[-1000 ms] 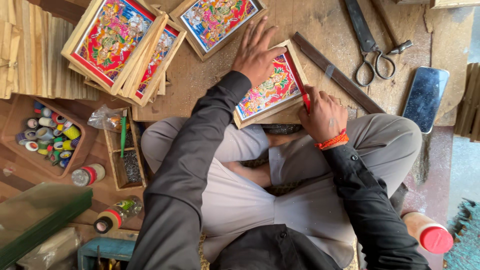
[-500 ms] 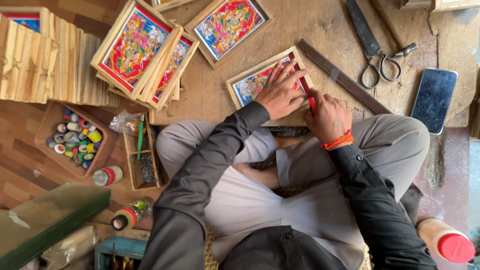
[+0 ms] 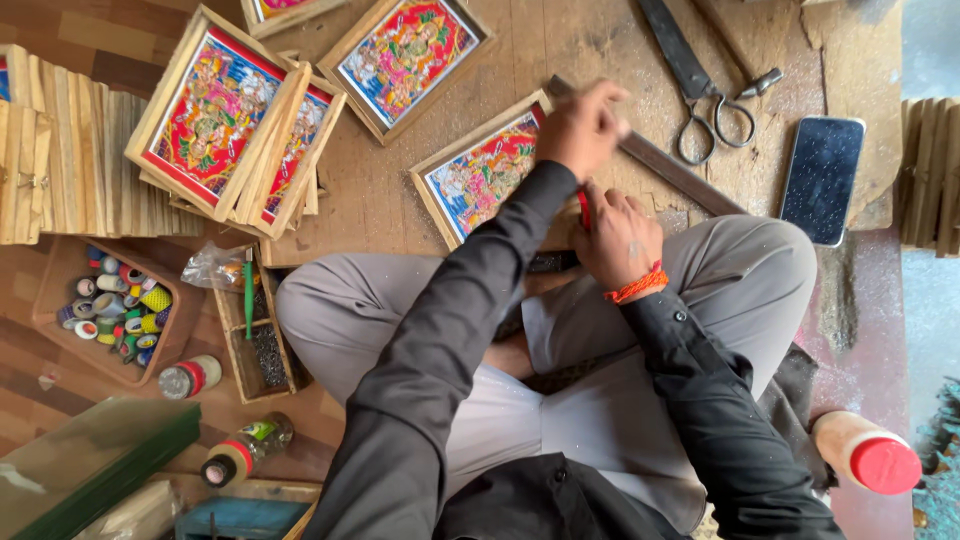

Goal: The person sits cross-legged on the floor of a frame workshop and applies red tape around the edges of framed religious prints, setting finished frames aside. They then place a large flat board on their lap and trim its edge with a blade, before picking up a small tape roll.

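I sit cross-legged at a low wooden board [image 3: 600, 40]. A wood-framed colourful picture [image 3: 480, 175] lies tilted on it in front of my knees. My left hand [image 3: 585, 125] reaches across and its curled fingers grip the frame's far right corner, close to a long metal bar [image 3: 670, 170]. My right hand [image 3: 620, 240], with an orange thread on the wrist, rests at the frame's near right edge. It holds a small red tool [image 3: 584, 208], mostly hidden in the fist.
More framed pictures are stacked at the left [image 3: 230, 130] and one lies at the top [image 3: 405, 55]. Scissors [image 3: 715, 110] and a phone [image 3: 822, 178] lie right. Left are a tray of thread spools [image 3: 115, 305], a small nail box [image 3: 255, 330], bottles [image 3: 245, 450] and wooden slats [image 3: 60, 150].
My left hand went from lying flat on the picture to gripping its far right corner with curled fingers. The right hand stayed at the frame's edge with the red tool.
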